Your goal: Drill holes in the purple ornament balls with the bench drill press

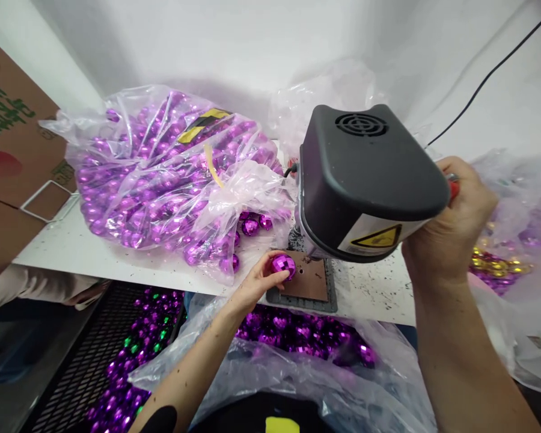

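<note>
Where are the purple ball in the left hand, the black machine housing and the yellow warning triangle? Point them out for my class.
Purple ball (284, 264), head view: middle of its faceted surface.
Black machine housing (373, 175), head view: its smooth top.
Yellow warning triangle (379, 237), head view: its middle.

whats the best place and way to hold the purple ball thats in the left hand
Probably pinch it across opposite sides, thumb against fingers, coming from the left, as the left hand does. The purple ball is round, so opposed digits should steady it, and the black machine crowds the right.
</note>
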A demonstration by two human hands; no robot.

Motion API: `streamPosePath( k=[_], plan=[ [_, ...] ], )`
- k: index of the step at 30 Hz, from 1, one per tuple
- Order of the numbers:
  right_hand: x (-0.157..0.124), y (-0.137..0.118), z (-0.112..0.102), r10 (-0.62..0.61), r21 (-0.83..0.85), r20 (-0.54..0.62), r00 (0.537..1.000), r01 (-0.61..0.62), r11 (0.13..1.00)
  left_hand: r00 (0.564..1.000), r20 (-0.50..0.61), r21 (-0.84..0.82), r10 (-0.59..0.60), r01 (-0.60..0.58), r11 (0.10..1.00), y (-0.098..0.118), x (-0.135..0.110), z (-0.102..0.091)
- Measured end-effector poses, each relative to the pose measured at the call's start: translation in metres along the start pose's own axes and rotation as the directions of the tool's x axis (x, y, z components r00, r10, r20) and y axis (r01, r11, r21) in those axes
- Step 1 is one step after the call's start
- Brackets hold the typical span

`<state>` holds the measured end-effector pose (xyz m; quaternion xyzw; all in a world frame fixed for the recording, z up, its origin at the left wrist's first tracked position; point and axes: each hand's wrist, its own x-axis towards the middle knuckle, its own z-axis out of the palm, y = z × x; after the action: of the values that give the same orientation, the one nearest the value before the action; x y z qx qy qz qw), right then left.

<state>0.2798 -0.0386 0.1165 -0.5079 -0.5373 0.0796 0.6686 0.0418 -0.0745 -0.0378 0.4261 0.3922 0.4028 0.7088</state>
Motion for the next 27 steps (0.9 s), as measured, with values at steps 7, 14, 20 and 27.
streamPosePath(
  k=[7,14,20,27],
  plan=[
    [-0.001,0.002,0.000,-0.026,-0.022,-0.006,1.000,0.026,0.999,0.986,-0.058,0.142,0.155,-0.145,0.979,-0.014,0.015,0.010],
    [0.000,0.000,0.000,-0.035,-0.020,0.003,0.999,0.035,0.999,0.935,-0.032,0.610,0.353,-0.261,0.748,-0.031,0.019,0.020],
    [-0.001,0.001,0.000,-0.034,-0.003,0.006,0.999,0.034,0.999,0.858,0.117,0.741,0.500,-0.411,0.531,-0.042,0.019,0.024],
    [-0.003,0.002,-0.001,-0.036,-0.005,0.017,0.999,0.036,0.999,0.830,0.173,0.793,0.530,-0.437,0.426,-0.041,0.019,0.033]
  ],
)
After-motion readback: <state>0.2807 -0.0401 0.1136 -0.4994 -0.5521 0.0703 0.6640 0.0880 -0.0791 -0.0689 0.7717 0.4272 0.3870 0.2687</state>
